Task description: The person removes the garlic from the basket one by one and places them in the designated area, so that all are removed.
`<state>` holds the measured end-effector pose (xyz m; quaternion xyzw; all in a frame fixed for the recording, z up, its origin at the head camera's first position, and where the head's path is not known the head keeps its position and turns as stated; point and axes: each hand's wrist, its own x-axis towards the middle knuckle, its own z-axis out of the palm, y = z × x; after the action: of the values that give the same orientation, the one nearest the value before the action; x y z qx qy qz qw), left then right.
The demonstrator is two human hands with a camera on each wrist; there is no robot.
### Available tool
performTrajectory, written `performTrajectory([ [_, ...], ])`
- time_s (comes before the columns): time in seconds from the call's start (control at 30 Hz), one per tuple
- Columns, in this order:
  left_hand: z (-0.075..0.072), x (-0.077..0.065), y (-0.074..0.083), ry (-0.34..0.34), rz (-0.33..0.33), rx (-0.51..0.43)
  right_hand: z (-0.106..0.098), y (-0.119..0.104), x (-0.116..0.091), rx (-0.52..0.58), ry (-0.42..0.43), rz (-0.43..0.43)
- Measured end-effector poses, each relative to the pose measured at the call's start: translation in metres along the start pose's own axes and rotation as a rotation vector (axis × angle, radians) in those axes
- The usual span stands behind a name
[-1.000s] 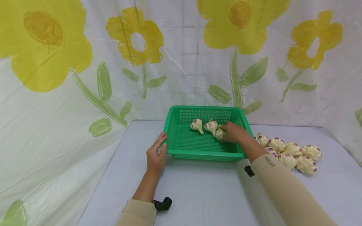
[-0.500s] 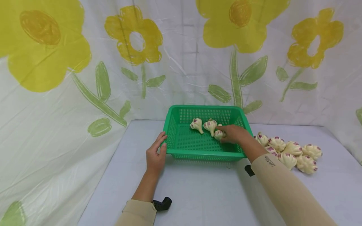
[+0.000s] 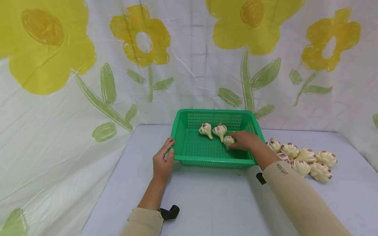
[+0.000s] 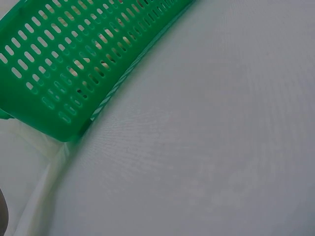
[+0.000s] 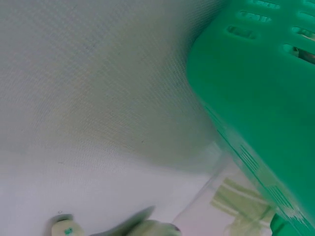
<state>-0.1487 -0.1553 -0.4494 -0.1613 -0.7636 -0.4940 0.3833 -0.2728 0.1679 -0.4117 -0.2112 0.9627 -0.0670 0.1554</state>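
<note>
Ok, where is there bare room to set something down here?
Bare: the white table in front of the green basket, between the forearms; the basket floor left of the leftmost garlic bulb. Crowded: around the right hand inside, and right of the basket, where bulbs cluster.

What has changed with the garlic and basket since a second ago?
The right hand has edged slightly left, still holding one garlic bulb, which shifted slightly with it. The left hand stays at the green basket; the garlic pile on the table looks unmoved.
</note>
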Motion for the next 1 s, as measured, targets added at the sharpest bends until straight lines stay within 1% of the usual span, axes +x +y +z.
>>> performTrajectory([
  [0.23, 0.0004, 0.0001, -0.0001, 0.002, -0.001, 0.001, 0.001, 0.0008, 0.0013, -0.053, 0.099, -0.034],
  [0.53, -0.0003, 0.0002, 0.0017, 0.002, -0.009, -0.002, 0.0016, -0.0004, -0.0012, -0.089, 0.172, -0.045],
  [0.8, -0.0008, 0.0002, 0.0032, -0.007, -0.031, 0.006, 0.0015, 0.0009, 0.0002, -0.1, 0.154, -0.054],
  [1.0, -0.0007, 0.0004, 0.0023, 0.0, -0.011, 0.007, 0.0014, 0.0015, 0.0014, -0.086, 0.142, -0.085],
])
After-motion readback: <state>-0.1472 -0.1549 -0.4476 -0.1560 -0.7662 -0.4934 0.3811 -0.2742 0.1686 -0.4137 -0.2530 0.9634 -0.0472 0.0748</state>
